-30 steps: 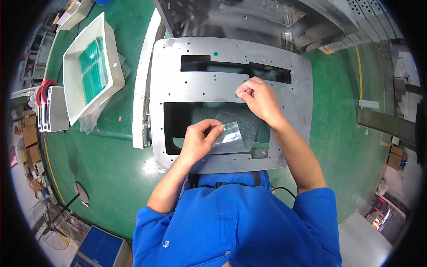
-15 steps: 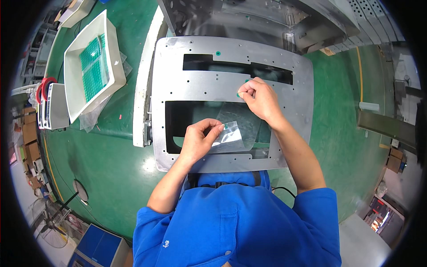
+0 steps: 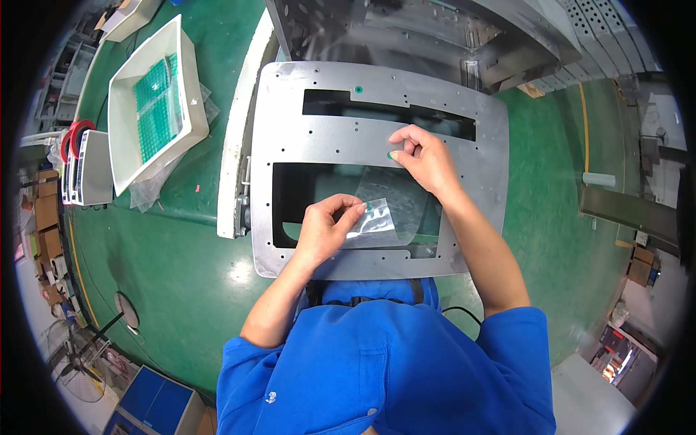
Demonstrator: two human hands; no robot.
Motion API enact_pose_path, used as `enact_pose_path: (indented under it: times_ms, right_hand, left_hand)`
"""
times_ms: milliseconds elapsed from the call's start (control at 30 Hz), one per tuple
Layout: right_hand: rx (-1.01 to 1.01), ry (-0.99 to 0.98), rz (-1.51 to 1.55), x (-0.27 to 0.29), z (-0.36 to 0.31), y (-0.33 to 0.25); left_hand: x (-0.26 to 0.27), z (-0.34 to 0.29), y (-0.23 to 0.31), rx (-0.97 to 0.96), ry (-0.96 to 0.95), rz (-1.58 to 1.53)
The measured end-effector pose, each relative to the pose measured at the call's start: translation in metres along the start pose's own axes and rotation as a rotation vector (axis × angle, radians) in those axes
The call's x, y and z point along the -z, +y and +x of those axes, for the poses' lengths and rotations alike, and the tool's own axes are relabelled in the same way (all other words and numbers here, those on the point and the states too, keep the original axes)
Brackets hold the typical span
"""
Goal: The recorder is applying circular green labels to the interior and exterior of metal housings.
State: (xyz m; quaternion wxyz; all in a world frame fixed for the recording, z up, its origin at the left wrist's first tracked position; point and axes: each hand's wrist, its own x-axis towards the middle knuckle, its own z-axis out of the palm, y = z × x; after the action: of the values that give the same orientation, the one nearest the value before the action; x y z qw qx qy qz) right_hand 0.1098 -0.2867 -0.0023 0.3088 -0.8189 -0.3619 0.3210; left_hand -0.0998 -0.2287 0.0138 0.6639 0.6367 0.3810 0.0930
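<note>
A grey metal panel (image 3: 290, 138) with two rectangular cutouts and small holes lies in front of me. My left hand (image 3: 328, 226) is closed over the larger cutout, pinching a clear plastic film (image 3: 378, 221) that has a small green spot at the fingertips. Above the panel's middle strip, between the cutouts, is my right hand (image 3: 428, 161). Its index finger reaches out, and the other fingers are curled. A small green dot (image 3: 392, 154) sits at its thumb tip. Another green dot (image 3: 359, 90) is on the panel near its far edge.
A large metal housing (image 3: 391, 36) stands behind the panel. At the left are a white tray (image 3: 196, 119) holding green sheets, a white beam (image 3: 233, 152) and white binders (image 3: 94, 168). A metal bar (image 3: 629, 212) juts in from the right, and a fan (image 3: 80, 370) stands lower left.
The right index finger has straightened and moved apart from the thumb. A green dot seen earlier by that fingertip is now out of sight. My left hand stays in place with the film.
</note>
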Motion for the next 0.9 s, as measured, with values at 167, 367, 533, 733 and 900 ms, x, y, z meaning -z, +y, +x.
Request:
enact_pose_path:
  times_ms: [167,367,533,733,900]
  right_hand:
    - [-0.025,-0.010,-0.212,0.009,0.006,-0.018]
    - [-0.072,-0.062,-0.159,0.023,0.024,-0.005]
    - [0.376,-0.305,0.302,0.016,-0.056,-0.045]
    - [-0.090,-0.364,0.638,0.020,-0.094,-0.033]
    - [0.048,-0.218,0.641,0.016,-0.117,-0.014]
  left_hand:
    - [0.003,0.000,0.001,-0.002,-0.001,0.007]
    - [0.006,-0.002,0.013,-0.122,0.021,0.072]
    - [0.004,-0.006,0.022,-0.261,0.019,0.233]
    - [0.004,-0.012,0.031,-0.393,-0.162,0.377]
    - [-0.007,-0.011,0.027,-0.455,-0.234,0.360]
